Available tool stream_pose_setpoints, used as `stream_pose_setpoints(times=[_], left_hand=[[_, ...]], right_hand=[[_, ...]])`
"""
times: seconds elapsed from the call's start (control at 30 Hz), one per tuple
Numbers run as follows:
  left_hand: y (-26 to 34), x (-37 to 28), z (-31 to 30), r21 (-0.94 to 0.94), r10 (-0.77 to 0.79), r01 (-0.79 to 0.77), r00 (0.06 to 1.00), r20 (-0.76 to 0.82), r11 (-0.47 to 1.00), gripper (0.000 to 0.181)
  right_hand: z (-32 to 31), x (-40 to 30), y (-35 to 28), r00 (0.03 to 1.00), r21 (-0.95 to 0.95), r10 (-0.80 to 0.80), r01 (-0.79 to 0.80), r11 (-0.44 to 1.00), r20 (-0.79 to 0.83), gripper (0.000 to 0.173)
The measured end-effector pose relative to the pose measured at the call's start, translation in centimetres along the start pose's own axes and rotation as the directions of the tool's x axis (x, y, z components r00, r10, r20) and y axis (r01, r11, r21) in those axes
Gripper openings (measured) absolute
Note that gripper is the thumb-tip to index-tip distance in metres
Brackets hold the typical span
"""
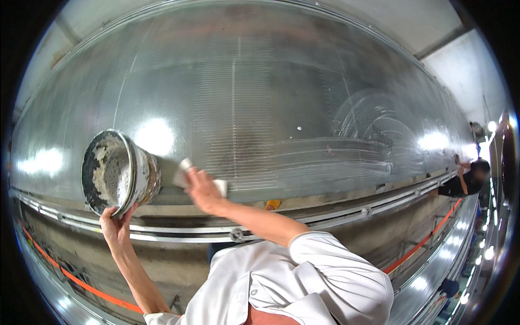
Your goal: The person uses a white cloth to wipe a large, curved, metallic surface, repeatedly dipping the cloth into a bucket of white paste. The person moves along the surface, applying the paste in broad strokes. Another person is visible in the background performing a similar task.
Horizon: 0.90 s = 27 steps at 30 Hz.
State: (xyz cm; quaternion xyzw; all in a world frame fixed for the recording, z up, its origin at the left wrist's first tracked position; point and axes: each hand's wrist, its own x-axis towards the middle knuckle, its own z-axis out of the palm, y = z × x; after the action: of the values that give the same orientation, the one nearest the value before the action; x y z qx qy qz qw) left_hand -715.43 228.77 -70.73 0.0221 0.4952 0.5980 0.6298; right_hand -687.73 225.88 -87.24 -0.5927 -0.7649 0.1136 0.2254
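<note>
My left hand grips the lower rim of a bucket tilted on its side, its opening turned to the left. Pale, wet paste with a bubbly surface lies inside it, and its outer wall is smeared with residue. Just right of the bucket, my right hand is on a pale, flat-edged pad or scraper low over the long metal table; motion blurs it, and which tool it is I cannot tell. White streaks mark the metal surface farther right, with a small white blob nearby.
A metal double rail runs along the table's near edge, with a clamp-like fitting on it. Another person leans at the table's far right. Behind me are an orange rail and a second metal table, with a further person beside it.
</note>
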Motion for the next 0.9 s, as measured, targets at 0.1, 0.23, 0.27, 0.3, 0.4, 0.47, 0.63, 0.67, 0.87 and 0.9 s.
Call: stream_pose_setpoints(times=[0.1,0.23,0.27,0.3,0.4,0.47,0.63,0.67,0.87,0.9], left_hand=[[2.8,2.0,-2.7,0.133,0.007,-0.016,0.998,0.064,0.991,0.005],[4.0,3.9,-4.4,0.184,-0.009,0.006,1.000,0.012,0.983,0.014],[4.3,3.8,-4.4,0.189,-0.015,0.013,1.000,0.007,0.982,0.015],[4.4,3.8,-4.3,0.193,-0.027,0.027,1.000,-0.001,0.981,0.017],[4.4,4.0,-4.5,0.226,0.012,-0.001,0.999,-0.048,0.974,0.021],[3.6,4.5,-5.1,0.272,0.075,-0.050,0.994,-0.082,0.961,0.029],[1.5,4.9,-3.8,0.413,0.241,-0.110,0.929,-0.279,0.904,0.039],[1.9,5.3,-4.8,0.404,0.217,-0.087,0.933,-0.288,0.911,0.037],[1.9,5.1,-5.4,0.442,0.325,-0.171,0.896,-0.302,0.881,0.024],[1.7,5.5,-4.9,0.458,0.333,-0.172,0.894,-0.299,0.872,0.023]], right_hand=[[5.0,3.0,-3.7,0.989,0.057,-0.150,0.150,0.987,-0.008,0.044],[4.0,9.0,0.5,0.999,0.058,-0.029,0.031,0.998,-0.036,0.031],[3.7,10.2,3.4,0.996,0.027,0.058,-0.057,0.998,-0.067,0.029],[1.0,10.9,6.7,0.966,0.045,0.187,-0.182,0.982,-0.179,0.027],[-9.2,8.0,18.9,0.843,-0.093,0.341,-0.413,0.906,-0.416,0.027],[-16.4,1.7,26.9,0.735,-0.210,0.411,-0.590,0.779,-0.540,0.028],[-26.8,-17.0,46.0,0.335,-0.384,0.699,-0.919,0.093,-0.632,0.028],[-27.6,-17.0,48.0,0.108,-0.164,0.694,-0.986,-0.015,-0.712,0.029],[-24.3,-0.4,49.4,0.424,-0.202,0.580,-0.890,0.408,-0.696,0.032],[-22.0,4.0,48.0,0.607,-0.318,0.441,-0.759,0.568,-0.661,0.031]])
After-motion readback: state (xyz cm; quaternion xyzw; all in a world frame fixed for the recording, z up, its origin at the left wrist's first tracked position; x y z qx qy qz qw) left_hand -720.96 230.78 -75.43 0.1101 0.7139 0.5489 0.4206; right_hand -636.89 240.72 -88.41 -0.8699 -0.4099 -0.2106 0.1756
